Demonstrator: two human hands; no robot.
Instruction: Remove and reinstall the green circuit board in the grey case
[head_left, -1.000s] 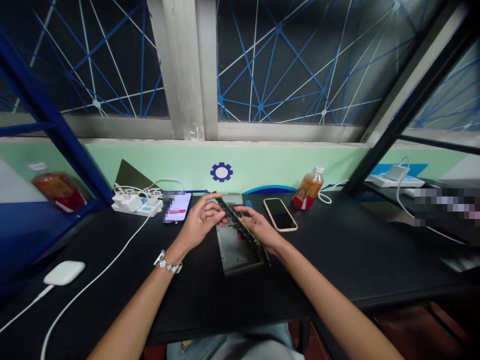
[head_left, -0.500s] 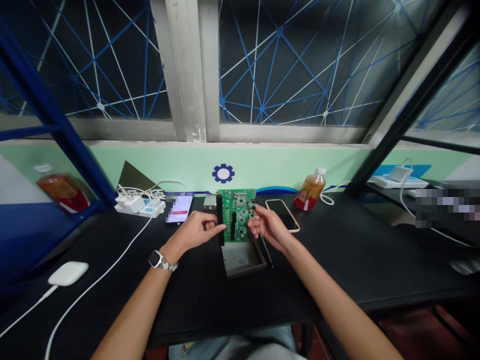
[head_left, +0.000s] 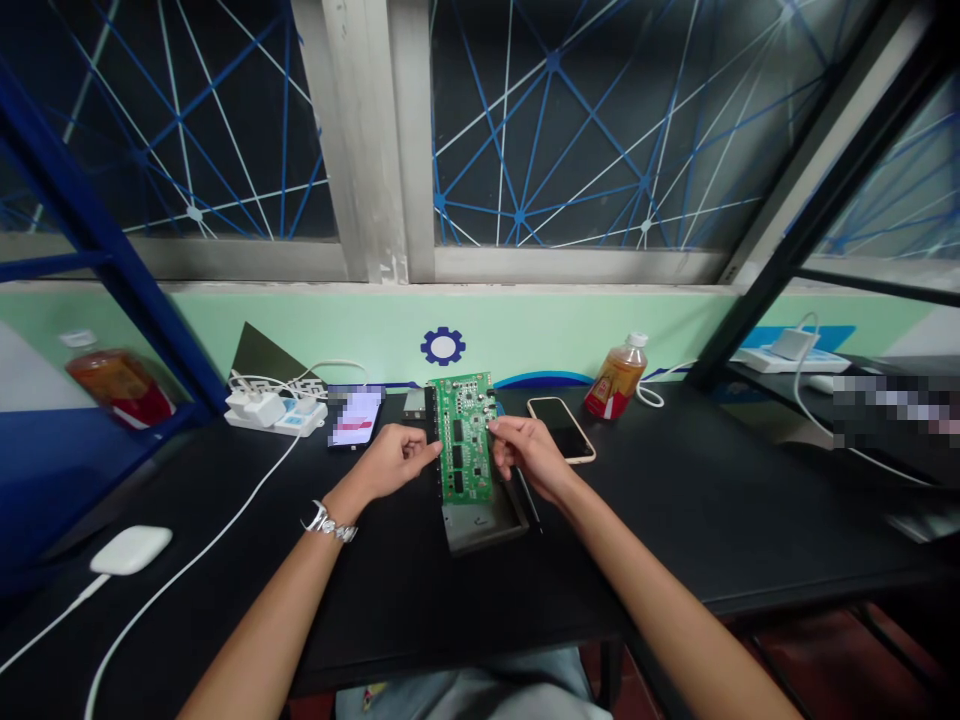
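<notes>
"Looking from the head camera, where is the green board (head_left: 469, 440)?"

"It is between the two hands, tipped up so the side with little black parts shows. A gray metal tray (head_left: 484, 530) lies under it on the black table (head_left: 675, 490), and the tray's near end pokes out below the board."

"What is the left hand (head_left: 396, 462) doing?"

"It is at the left edge of the board. The thumb touches that edge, and the other fingers are curled in. I can't tell if their tips grip the board too. A watch (head_left: 321, 520) is on that wrist."

"And the right hand (head_left: 534, 458)?"

"That one is at the right edge of the board. The thumb and pointer finger are pinching it there, and the other fingers are bent in below."

"What else is near the board?"

"A thin rod (head_left: 532, 500) lies just to the right of it. Past the right hand, farther right of the board, is a dark phone (head_left: 564, 430), and a bottle (head_left: 618, 380) with a white cap is past that."

"And on the board's left?"

"A phone with a bright screen (head_left: 358, 416), then a white power strip (head_left: 276, 412) with plugs and cords. Well to the left of the board, and nearer the person, is a white box (head_left: 131, 550) with a cord."
</notes>
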